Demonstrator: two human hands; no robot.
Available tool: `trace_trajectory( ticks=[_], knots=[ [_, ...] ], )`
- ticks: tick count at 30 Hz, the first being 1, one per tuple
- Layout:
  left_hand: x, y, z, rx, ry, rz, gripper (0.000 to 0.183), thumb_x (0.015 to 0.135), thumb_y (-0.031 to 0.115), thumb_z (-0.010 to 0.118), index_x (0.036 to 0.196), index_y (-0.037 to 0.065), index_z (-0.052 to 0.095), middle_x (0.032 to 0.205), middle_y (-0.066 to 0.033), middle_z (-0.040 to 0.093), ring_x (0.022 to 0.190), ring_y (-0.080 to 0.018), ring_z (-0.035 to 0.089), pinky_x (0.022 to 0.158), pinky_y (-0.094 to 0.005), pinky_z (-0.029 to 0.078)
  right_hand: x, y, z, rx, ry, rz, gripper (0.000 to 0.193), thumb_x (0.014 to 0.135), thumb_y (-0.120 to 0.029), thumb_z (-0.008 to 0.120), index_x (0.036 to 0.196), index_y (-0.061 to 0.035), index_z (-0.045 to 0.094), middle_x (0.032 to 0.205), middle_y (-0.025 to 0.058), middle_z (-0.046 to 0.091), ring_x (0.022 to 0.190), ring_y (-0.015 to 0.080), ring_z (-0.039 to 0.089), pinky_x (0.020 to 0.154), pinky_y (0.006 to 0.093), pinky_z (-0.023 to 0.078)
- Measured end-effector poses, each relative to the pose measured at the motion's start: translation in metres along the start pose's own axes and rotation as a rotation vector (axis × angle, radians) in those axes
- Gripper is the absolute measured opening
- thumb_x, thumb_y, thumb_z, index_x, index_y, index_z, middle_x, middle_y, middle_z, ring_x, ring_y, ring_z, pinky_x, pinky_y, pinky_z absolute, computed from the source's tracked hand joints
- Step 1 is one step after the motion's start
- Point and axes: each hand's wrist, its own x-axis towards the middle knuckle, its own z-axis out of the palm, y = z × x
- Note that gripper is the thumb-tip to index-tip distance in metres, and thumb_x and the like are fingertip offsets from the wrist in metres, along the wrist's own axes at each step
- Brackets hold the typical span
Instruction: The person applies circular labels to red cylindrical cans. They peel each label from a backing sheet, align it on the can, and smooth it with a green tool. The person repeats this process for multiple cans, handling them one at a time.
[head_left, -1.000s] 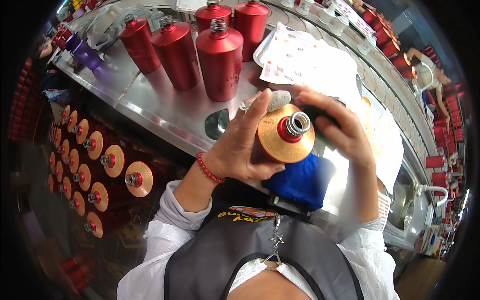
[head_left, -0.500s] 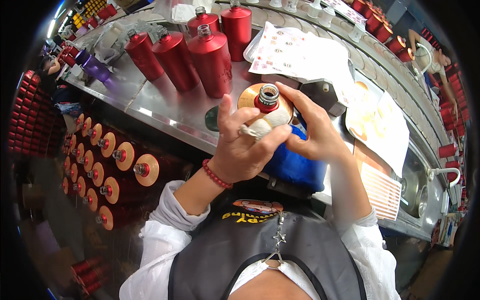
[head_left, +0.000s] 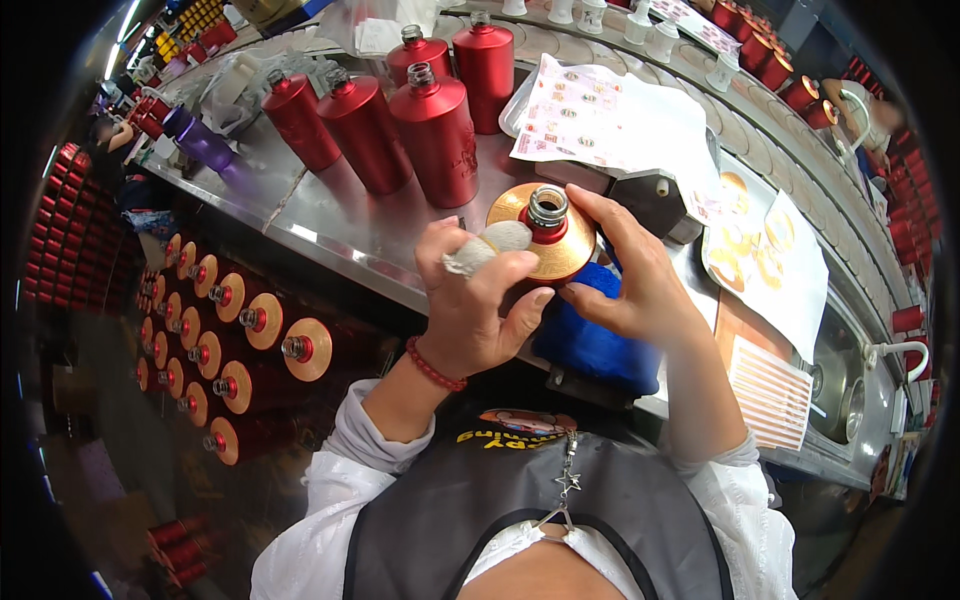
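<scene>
— So, which way does the red bottle with the gold shoulder and the open silver neck (head_left: 543, 232) point?

— Its neck points up toward the camera, a little tilted away from the person. The long axis runs nearly along the line of sight, so mostly the round gold top is seen and the red body is hidden under the hands. The bottle is held above the front edge of the steel worktable (head_left: 330, 225), over a blue cloth (head_left: 590, 340).

— How are the hands?

— The left hand (head_left: 478, 305) comes up from below with a red bead bracelet (head_left: 433, 365) at the wrist. Its fingers are closed around a small grey-white wad of cloth (head_left: 487, 248), which touches the gold shoulder on the left side. The thumb reaches to the right, under the bottle. The right hand (head_left: 635, 270) is curled around the right side of the bottle and grips it, fingers over the far rim, thumb below.

— What is around?

— Five red metal bottles (head_left: 440, 140) stand upright behind, well apart from the hands. A white sticker sheet (head_left: 610, 120) lies on the right. More red bottles with gold tops (head_left: 245, 320) lie in rows lower left.
</scene>
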Motion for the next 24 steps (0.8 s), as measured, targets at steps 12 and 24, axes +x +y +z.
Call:
trace_trajectory(
  ticks=[12,24],
  knots=[
    [-0.003,0.006,0.008,-0.068,0.039,-0.050,0.043,0.087,0.025,0.075,0.123,0.009,0.056,0.117,-0.0112,0.054,0.112,-0.0364,0.043,0.096,-0.0498,0.040,0.001,0.000,0.003,-0.047,0.015,0.001,0.083,0.072,-0.014,0.079,0.145,-0.0022,0.042,0.138,0.0219,0.053,0.129,0.0393,0.051,0.107,0.0430,0.042],
    [-0.008,-0.041,0.022,-0.707,-0.157,-0.338,0.102,0.079,0.055,0.079,0.148,0.000,0.027,0.139,-0.0210,0.047,0.134,-0.0334,0.042,0.113,-0.0444,0.033,-0.015,0.007,0.015,-0.045,0.037,0.037,0.090,0.075,-0.016,0.081,0.151,-0.0012,0.034,0.140,0.0235,0.051,0.129,0.0393,0.051,0.108,0.0429,0.041]
  ],
)
